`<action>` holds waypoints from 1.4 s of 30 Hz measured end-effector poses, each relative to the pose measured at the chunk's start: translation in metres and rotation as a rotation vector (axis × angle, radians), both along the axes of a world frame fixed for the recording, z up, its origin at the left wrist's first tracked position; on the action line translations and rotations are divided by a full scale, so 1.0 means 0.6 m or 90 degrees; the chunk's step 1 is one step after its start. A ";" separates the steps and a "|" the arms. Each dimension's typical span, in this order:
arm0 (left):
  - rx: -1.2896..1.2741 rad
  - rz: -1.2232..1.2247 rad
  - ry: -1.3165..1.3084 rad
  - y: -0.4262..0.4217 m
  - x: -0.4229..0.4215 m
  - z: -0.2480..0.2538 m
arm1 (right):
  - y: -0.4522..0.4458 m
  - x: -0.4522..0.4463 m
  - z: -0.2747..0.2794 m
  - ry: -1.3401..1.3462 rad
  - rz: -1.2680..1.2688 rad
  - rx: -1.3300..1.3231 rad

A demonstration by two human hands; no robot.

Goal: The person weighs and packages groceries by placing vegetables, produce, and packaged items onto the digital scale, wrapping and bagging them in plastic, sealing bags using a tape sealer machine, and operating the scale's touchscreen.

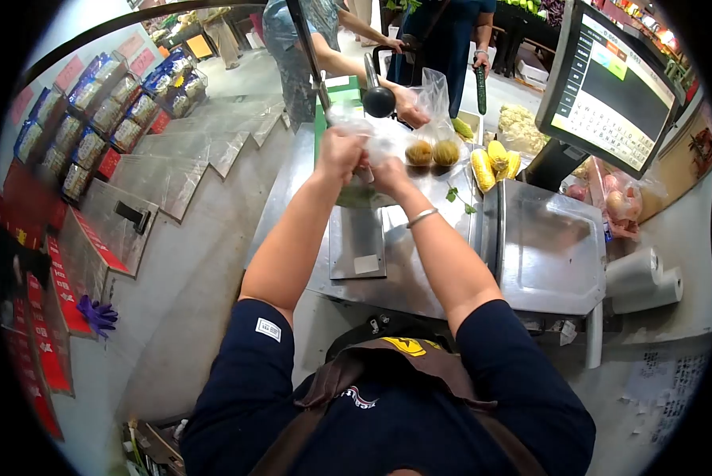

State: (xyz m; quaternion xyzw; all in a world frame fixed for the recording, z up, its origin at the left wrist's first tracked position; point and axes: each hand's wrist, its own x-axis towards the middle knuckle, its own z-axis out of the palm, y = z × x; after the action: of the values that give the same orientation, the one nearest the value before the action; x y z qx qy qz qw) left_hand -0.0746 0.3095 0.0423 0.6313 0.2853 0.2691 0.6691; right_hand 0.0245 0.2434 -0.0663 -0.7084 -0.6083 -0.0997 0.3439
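Both my hands are close together over the metal counter, at a clear plastic bag (pixel 383 140). My left hand (pixel 341 152) is closed on the bag's gathered plastic. Fingers of my right hand (pixel 387 174) are pressed on the same bag, just to the right and a little lower. Green leafy stuff, hard to make out, shows below the hands. Beyond my right hand, two round brownish-green items (pixel 433 153) sit in another clear bag, and another person's hand (pixel 410 108) is at the top of that bag. A metal plate (pixel 357 244) lies nearer to me.
Corn cobs (pixel 483 170), cauliflower (pixel 521 125) and a screen (pixel 607 87) stand right of the hands. A metal scale platform (pixel 552 238) is at the right, with plastic rolls (pixel 645 274) beyond. Another person holds a cucumber (pixel 481 89). Packaged goods line the left.
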 end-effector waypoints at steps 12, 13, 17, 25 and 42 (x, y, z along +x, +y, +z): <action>-0.037 0.252 -0.185 0.111 -0.049 -0.132 | -0.094 -0.001 0.216 0.934 -0.003 0.062; -0.043 0.253 -0.201 0.106 -0.050 -0.131 | -0.097 -0.002 0.288 1.132 0.048 0.096; -0.042 0.254 -0.205 0.105 -0.052 -0.116 | -0.059 -0.034 0.356 1.114 0.132 -0.103; 0.051 0.281 -0.128 0.095 -0.061 -0.109 | -0.254 -0.199 0.059 0.768 0.078 -0.264; 0.083 -0.006 -0.199 -0.005 -0.048 0.011 | -0.244 0.206 0.014 0.286 -0.833 0.082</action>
State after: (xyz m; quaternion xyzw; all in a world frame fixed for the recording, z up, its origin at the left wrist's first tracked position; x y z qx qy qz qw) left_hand -0.1036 0.3065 0.0490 0.6254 0.1568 0.3785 0.6641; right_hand 0.1480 0.0972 -0.0582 -0.9110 0.0368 -0.1734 0.3724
